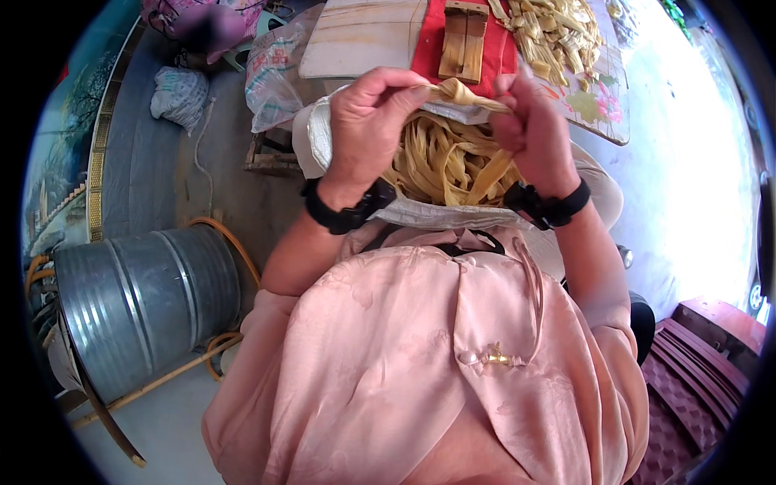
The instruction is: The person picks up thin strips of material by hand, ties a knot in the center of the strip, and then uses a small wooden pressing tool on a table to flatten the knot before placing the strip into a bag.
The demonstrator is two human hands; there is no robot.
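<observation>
A pale yellow, ribbon-like strip [457,91] with a knot or fold in its middle stretches between my hands. My left hand [368,121] pinches its left end between thumb and fingers. The right end is gripped in the closed fingers of my right hand [537,133]. Below the strip, a heap of similar long, flat yellow strips [453,162] fills an opened white sack [319,141] in front of me. Just beyond my hands a grooved wooden block [463,42] lies on a red cloth [428,44].
Short yellow pieces [558,36] are piled on the flower-patterned table [602,105] at the far right. A plastic bag [275,69] is left of the pale board [360,36]. The ribbed metal drum [149,291] stands at my left, near a bamboo pole [153,388]. Dark red furniture [695,380] is at lower right.
</observation>
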